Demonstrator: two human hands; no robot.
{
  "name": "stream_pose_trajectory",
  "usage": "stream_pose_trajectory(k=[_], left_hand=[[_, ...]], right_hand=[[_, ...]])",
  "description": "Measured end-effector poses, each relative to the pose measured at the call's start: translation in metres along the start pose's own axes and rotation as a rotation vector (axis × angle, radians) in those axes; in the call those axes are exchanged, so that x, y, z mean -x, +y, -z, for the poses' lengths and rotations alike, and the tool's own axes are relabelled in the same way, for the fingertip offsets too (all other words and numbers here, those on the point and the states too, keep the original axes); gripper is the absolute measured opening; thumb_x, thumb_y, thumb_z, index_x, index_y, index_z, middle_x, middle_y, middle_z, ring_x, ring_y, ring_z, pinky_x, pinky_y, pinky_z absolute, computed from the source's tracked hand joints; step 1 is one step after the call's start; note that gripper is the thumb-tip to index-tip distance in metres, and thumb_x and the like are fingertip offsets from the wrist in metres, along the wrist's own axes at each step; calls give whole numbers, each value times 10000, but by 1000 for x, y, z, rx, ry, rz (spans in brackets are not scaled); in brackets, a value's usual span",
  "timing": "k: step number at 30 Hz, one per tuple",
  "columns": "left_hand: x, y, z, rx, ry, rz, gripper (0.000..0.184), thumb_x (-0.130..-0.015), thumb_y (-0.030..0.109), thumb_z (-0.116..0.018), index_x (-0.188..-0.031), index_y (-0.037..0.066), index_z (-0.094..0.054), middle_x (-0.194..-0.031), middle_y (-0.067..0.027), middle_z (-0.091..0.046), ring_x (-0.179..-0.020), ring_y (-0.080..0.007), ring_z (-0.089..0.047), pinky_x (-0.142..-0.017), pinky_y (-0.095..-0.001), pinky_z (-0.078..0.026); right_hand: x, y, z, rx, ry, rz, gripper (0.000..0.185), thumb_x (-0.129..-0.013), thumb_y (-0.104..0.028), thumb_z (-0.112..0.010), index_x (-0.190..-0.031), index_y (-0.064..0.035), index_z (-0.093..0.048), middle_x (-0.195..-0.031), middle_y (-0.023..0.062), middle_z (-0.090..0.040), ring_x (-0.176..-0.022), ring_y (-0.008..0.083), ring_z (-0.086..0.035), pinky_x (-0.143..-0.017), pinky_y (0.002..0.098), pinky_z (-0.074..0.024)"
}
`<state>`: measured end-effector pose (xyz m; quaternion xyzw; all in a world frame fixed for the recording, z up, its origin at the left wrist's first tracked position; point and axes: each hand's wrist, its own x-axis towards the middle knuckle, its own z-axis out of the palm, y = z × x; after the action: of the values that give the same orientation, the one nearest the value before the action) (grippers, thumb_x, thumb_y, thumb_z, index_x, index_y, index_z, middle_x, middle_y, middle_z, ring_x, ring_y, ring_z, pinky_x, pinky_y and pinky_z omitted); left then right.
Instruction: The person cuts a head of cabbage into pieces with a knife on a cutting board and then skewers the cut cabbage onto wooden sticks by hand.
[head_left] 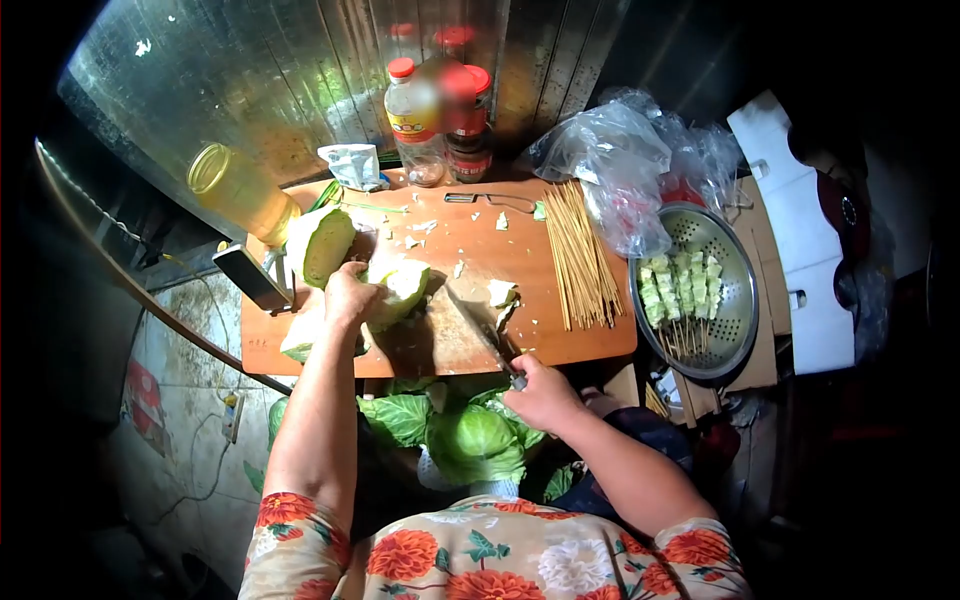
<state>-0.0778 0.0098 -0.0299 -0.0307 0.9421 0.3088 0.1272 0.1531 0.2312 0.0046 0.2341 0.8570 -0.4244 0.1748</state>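
left hand (355, 295): lay against a cut cabbage piece (405, 284), grip unclear. right hand (543, 394): held a knife (482, 331), blade nearby. step, seemingly: cutting; next move called for steadying the piece.

1 head view, forward and down

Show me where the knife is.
In the head view, the knife is in the right hand, blade over the tabletop, right of the cut cabbage.
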Motion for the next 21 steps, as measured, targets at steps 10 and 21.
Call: stream_pose_trajectory(k=[10,21], left_hand=[[21,20,-27,-52,-207,-69,488,-695,331,-766,-1107,99,-645,-1002,-198,-669,-957,-300,-646,-865,-369,-495],[28,44,-27,-209,-268,-75,505,-731,365,-714,-1170,141,-604,-1143,-214,-558,-1012,-340,-602,-917,-388,-470]], right_hand=[[-12,11,0,-39,59,-53,486,-746,-195,-595,-1191,-26,-500,-984,219,-642,-938,380,-618,-823,431,-488],[-4,-14,-9,-58,90,164,361,-814,-168,-569,-1130,-5,-509,-956,238,-632,-900,396,-611,-787,450,-483]])
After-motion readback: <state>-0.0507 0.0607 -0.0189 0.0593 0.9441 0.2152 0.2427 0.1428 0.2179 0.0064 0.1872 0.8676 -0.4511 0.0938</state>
